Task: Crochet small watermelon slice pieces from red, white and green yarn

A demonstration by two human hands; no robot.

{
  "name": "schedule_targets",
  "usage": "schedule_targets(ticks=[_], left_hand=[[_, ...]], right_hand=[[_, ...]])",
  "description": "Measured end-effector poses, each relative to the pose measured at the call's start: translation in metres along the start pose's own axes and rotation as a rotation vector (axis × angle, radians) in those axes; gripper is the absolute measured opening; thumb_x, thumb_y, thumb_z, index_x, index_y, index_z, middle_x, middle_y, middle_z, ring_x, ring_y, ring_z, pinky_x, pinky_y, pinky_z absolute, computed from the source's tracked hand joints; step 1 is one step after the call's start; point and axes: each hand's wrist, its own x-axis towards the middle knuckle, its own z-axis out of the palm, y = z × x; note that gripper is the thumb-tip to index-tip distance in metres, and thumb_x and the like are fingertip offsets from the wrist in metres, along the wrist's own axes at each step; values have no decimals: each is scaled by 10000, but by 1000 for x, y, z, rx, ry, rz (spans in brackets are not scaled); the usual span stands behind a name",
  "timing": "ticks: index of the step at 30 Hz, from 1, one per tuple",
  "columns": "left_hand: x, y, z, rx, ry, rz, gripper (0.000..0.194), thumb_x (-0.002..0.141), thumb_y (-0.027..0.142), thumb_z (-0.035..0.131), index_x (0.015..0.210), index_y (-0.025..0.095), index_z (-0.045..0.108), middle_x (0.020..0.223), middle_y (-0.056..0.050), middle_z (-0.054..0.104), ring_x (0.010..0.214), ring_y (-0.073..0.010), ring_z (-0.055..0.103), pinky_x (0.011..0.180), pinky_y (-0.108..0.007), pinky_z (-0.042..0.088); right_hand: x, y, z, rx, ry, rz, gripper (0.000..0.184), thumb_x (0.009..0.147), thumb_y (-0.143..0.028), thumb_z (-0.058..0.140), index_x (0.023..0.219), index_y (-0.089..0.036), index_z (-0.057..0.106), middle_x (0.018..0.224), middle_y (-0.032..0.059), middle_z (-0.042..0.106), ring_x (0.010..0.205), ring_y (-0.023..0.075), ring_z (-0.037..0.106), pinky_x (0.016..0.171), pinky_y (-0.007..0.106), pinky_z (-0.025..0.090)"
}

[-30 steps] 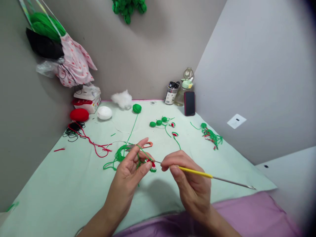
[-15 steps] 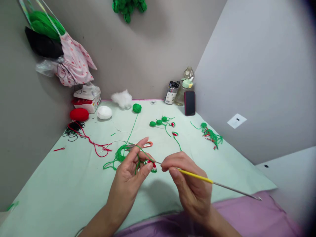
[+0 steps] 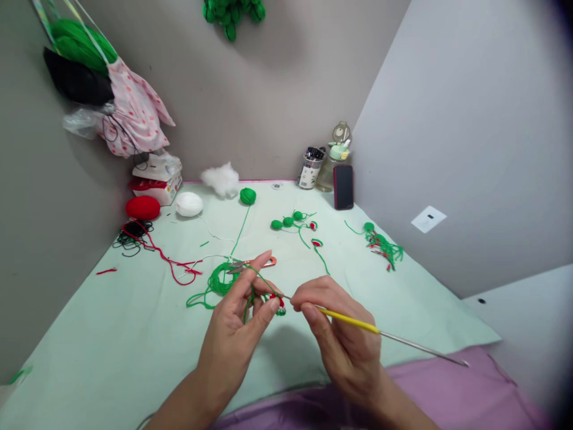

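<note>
Between its thumb and fingers my left hand (image 3: 239,316) pinches a small crochet piece (image 3: 281,307) in red, white and green. Green yarn runs over the raised index finger of that hand and down to the piece. My right hand (image 3: 342,328) is closed around the yellow grip of a crochet hook (image 3: 351,321). The hook's thin metal tip meets the piece at its upper edge, while its long metal tail points to the lower right. Whether a loop sits on the tip is too small to tell. Scissors (image 3: 271,261) with an orange handle lie just behind my left hand.
Loose green yarn (image 3: 219,279) lies left of the scissors. Farther back are a red yarn ball (image 3: 143,208), a white yarn ball (image 3: 188,204), a green yarn ball (image 3: 248,196) and stuffing (image 3: 221,179). Small crochet pieces (image 3: 287,221), a phone (image 3: 343,187) and yarn scraps (image 3: 384,248) are toward the right.
The right hand and the hook have shifted slightly left, and the hook's tail end has dipped a little. The left hand keeps its pinch on the crochet piece.
</note>
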Motion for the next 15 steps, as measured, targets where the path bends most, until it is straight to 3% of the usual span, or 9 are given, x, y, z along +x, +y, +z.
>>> schedule_targets(ticks=[6, 15], left_hand=[[0, 1, 4, 85, 11, 6, 435, 956, 350, 729, 1386, 315, 673, 945, 8, 668, 944, -201, 620, 848, -334, 479], [-1, 3, 2, 101, -16, 25, 668, 968, 349, 726, 1596, 356, 499, 923, 19, 658, 948, -203, 617, 887, -346, 475]], right_hand=[[0, -2, 0, -57, 12, -58, 226, 1006, -3, 533, 1069, -182, 658, 873, 34, 707, 817, 149, 648, 732, 261, 533], [-3, -3, -4, -14, -20, -6, 203, 1032, -33, 533, 1075, -190, 654, 909, 35, 703, 835, 145, 634, 754, 270, 531]])
